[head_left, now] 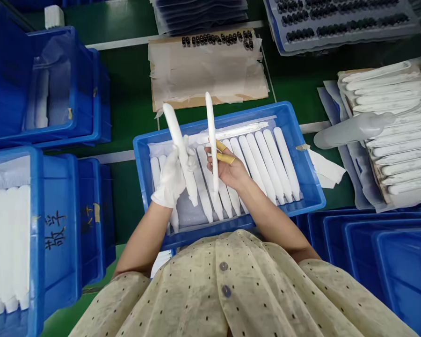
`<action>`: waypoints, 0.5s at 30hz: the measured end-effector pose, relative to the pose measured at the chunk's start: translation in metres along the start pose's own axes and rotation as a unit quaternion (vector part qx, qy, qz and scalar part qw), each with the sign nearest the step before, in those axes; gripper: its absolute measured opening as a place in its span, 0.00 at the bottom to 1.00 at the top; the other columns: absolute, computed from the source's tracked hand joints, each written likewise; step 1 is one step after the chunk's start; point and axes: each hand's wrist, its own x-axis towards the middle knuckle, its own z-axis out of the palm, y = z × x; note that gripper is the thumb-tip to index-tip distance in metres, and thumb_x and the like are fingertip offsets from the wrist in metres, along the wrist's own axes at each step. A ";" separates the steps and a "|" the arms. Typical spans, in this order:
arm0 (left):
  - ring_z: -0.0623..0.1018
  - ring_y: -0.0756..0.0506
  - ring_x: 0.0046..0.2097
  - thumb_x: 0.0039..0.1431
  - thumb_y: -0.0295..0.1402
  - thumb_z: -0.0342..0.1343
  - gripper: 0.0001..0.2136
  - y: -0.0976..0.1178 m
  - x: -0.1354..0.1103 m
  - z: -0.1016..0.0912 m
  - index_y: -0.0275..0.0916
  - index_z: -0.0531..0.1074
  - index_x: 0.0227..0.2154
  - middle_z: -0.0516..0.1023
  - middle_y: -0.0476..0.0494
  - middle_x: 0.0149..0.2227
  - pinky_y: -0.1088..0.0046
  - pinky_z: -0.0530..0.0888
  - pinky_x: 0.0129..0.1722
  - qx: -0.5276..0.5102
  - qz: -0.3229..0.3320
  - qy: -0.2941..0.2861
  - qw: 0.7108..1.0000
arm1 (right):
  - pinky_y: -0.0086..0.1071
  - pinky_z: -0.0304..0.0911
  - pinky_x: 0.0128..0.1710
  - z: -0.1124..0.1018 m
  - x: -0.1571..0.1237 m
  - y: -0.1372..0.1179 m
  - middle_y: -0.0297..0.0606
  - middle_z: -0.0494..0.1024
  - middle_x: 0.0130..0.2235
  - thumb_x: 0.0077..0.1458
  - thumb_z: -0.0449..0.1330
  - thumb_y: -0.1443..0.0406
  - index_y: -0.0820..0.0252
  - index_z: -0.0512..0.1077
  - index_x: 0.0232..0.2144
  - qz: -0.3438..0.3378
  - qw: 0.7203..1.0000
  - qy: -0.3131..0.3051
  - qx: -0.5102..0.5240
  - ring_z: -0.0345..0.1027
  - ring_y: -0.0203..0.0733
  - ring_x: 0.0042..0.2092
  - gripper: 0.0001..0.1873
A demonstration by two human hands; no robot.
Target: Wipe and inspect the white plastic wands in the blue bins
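My left hand (170,181), in a white glove, is closed around a long white handle-like piece (174,127) with a rounded top and a narrow lower end. In my right hand (233,171), with yellow finger covers on some fingertips, a slimmer long white piece (211,119) stands nearly upright between the fingers. Both pieces are held over a blue bin (291,119). A row of similar white pieces (266,161) lies on a sheet in that bin, partly hidden by my hands. Another one (238,132) lies crosswise along the bin's far side.
Behind the bin lies a cardboard sheet (210,70) with small dark parts (217,39). To the right, a white tapered bottle with a tube (351,131) rests over a stack of long white pieces (407,154). Blue bins (61,224) stand left; more bins (358,243) are lower right.
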 end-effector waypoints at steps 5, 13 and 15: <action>0.78 0.52 0.33 0.70 0.27 0.57 0.07 -0.015 0.001 0.011 0.38 0.75 0.48 0.78 0.47 0.35 0.77 0.78 0.36 -0.117 -0.064 -0.020 0.991 | 0.24 0.74 0.32 0.001 0.004 0.004 0.31 0.82 0.37 0.52 0.71 0.66 0.56 0.75 0.45 0.074 0.990 0.044 0.115 0.71 0.30 0.30 0.17; 0.80 0.52 0.32 0.66 0.25 0.61 0.15 -0.014 0.007 0.008 0.39 0.76 0.54 0.80 0.46 0.36 0.77 0.80 0.36 -0.118 -0.083 -0.005 0.990 | 0.23 0.77 0.34 0.000 0.006 0.006 0.34 0.83 0.38 0.58 0.69 0.67 0.59 0.77 0.42 0.100 0.988 0.045 0.105 0.74 0.30 0.32 0.09; 0.81 0.52 0.33 0.67 0.24 0.59 0.17 -0.013 0.007 0.008 0.39 0.75 0.57 0.81 0.46 0.36 0.78 0.81 0.36 -0.121 -0.098 0.000 0.988 | 0.24 0.79 0.36 0.001 0.006 0.008 0.34 0.83 0.38 0.57 0.69 0.66 0.60 0.77 0.42 0.103 0.989 0.053 0.096 0.75 0.31 0.33 0.09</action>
